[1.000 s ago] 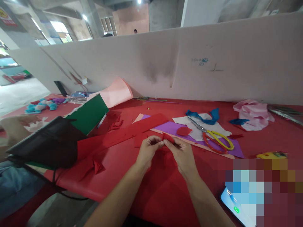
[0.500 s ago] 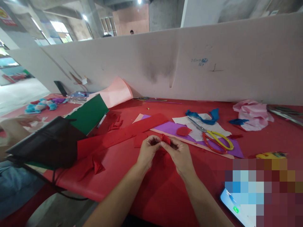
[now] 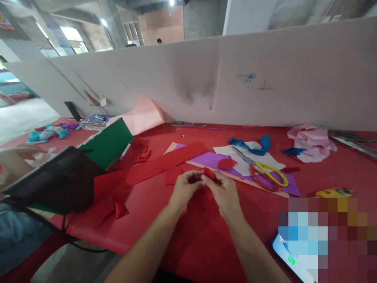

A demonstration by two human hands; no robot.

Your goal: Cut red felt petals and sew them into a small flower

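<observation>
Both my hands meet over the red table (image 3: 165, 220) and pinch one small red felt piece (image 3: 209, 173) between their fingertips. My left hand (image 3: 185, 190) grips its left side with curled fingers. My right hand (image 3: 224, 193) holds its right side, thumb and forefinger pressed together. A long red felt strip (image 3: 153, 167) lies just beyond my left hand. A purple sheet (image 3: 212, 159) with a red felt circle (image 3: 226, 163) on it lies behind my right hand.
Yellow-and-red scissors (image 3: 265, 172) rest on white paper at right, with blue scraps (image 3: 251, 145) and pink cloth (image 3: 312, 142) beyond. A green sheet (image 3: 108, 143), a pink sheet (image 3: 141, 116) and a black bag (image 3: 55, 181) sit at left. A phone (image 3: 290, 257) lies near the front right.
My fingers have shifted slightly on the red piece, turning it a little. The hands stay in the same spot.
</observation>
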